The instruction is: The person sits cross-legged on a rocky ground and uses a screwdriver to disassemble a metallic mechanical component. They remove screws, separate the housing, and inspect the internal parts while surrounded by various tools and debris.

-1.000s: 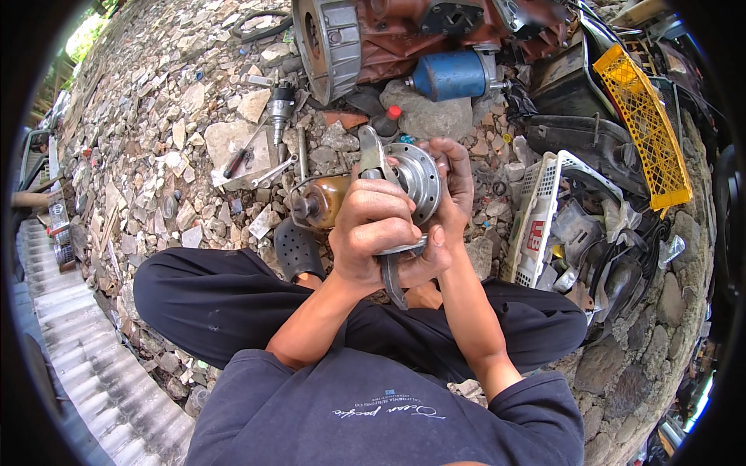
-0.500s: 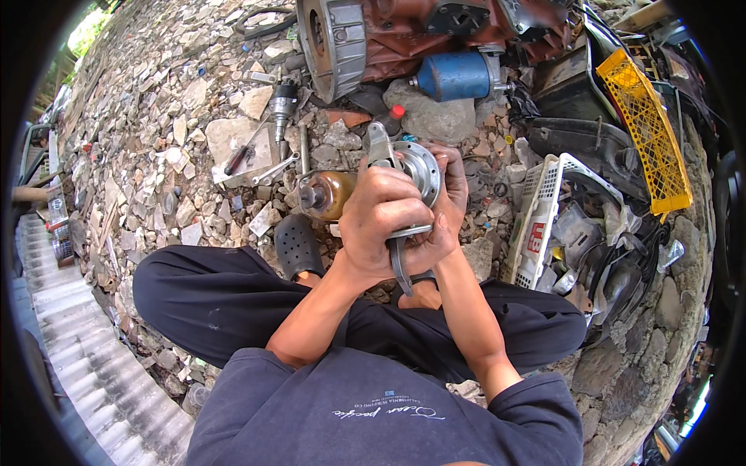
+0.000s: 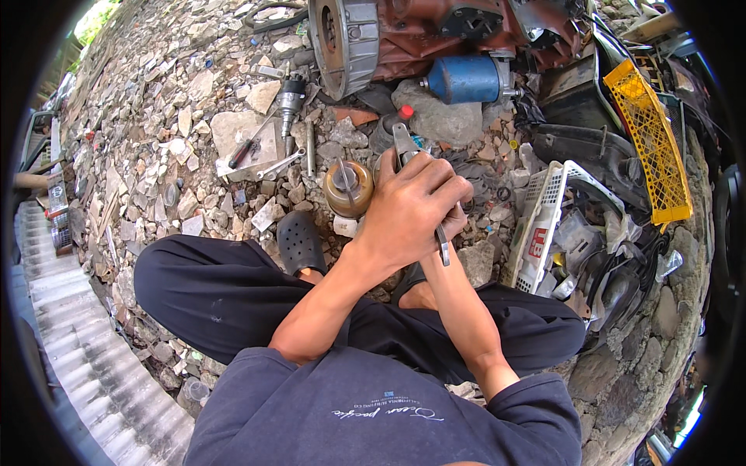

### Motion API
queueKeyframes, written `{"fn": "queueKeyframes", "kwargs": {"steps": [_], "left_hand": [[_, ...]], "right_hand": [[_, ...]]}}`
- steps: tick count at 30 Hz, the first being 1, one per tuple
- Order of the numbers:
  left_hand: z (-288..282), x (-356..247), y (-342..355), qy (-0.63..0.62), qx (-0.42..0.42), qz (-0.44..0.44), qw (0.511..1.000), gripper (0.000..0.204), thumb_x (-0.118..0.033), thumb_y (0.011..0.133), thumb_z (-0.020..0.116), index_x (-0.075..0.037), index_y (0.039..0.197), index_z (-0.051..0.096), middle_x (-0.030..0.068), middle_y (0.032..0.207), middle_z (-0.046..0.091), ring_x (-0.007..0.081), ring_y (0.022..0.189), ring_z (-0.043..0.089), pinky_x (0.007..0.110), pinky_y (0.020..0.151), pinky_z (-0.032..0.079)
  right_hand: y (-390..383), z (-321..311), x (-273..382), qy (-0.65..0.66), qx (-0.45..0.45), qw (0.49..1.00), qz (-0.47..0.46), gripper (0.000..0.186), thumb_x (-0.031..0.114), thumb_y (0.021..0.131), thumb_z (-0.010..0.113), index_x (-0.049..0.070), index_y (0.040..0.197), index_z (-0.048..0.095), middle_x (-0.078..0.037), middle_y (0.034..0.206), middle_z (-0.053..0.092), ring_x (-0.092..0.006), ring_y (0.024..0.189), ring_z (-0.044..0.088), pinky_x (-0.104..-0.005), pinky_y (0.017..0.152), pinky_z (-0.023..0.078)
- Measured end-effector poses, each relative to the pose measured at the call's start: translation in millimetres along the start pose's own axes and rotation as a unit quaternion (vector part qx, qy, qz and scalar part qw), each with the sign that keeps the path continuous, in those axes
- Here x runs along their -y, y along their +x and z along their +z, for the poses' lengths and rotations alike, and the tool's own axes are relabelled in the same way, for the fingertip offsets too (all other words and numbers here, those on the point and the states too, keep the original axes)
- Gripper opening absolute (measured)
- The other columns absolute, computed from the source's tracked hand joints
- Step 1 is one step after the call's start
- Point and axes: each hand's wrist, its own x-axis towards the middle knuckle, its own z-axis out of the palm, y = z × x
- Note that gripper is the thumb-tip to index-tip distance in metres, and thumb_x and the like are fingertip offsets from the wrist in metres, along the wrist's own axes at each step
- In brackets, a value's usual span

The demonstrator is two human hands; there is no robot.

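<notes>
My left hand (image 3: 408,203) is closed over a metal part with lever-like arms (image 3: 402,141), its knuckles facing up. One flat arm of the part sticks out beyond the fingers, and another curved metal end shows below, by the right wrist. My right hand (image 3: 457,223) grips the same part from beneath and is mostly hidden behind the left. Just left of the hands, on the stones, is a rounded amber container (image 3: 339,200) with a metal top. A bottle with a red cap (image 3: 406,113) stands just beyond the hands.
A screwdriver (image 3: 242,150), wrench (image 3: 281,161) and cylindrical metal part (image 3: 291,101) lie far left on stony ground. Beyond are a rusty-red gearbox-like housing (image 3: 412,39) and blue cylinder (image 3: 465,80). At right stand a white crate (image 3: 530,225) of parts and a yellow one (image 3: 653,144).
The held part has turned, and its round flange is now hidden by my left hand, which has rolled over the top. The amber container, tilted leftward before, now looks more upright.
</notes>
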Motion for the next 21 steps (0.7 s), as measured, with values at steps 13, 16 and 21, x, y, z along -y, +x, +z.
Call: {"fn": "queueKeyframes", "kwargs": {"steps": [13, 16, 21], "left_hand": [[5, 21, -6, -0.158, -0.168, -0.073, 0.97, 0.025, 0.003, 0.07, 0.073, -0.006, 0.087, 0.058, 0.004, 0.079, 0.055, 0.0107, 0.069, 0.052, 0.025, 0.064, 0.045], [8, 23, -7, -0.191, -0.173, -0.09, 0.962, 0.024, 0.003, 0.072, 0.071, -0.006, 0.087, 0.056, 0.0033, 0.08, 0.055, 0.009, 0.07, 0.052, 0.025, 0.065, 0.044], [21, 23, -12, -0.217, -0.158, -0.088, 0.959, 0.022, 0.001, 0.075, 0.071, -0.006, 0.088, 0.055, 0.0038, 0.081, 0.054, 0.0096, 0.071, 0.05, 0.026, 0.066, 0.044]], "right_hand": [[-2, 13, 4, -0.122, -0.033, 0.988, -0.088, 0.018, 0.018, 0.101, 0.059, 0.007, 0.115, 0.058, -0.006, 0.102, 0.063, -0.0138, 0.087, 0.062, -0.0305, 0.078, 0.054], [2, 11, 9, -0.157, -0.026, 0.983, -0.09, 0.016, 0.02, 0.101, 0.059, 0.007, 0.11, 0.057, -0.003, 0.099, 0.064, -0.0118, 0.085, 0.062, -0.0285, 0.076, 0.052], [3, -3, 12, -0.251, -0.088, 0.955, -0.133, 0.021, 0.028, 0.102, 0.058, 0.007, 0.104, 0.058, 0.0, 0.093, 0.061, -0.0089, 0.082, 0.057, -0.0267, 0.074, 0.049]]}}
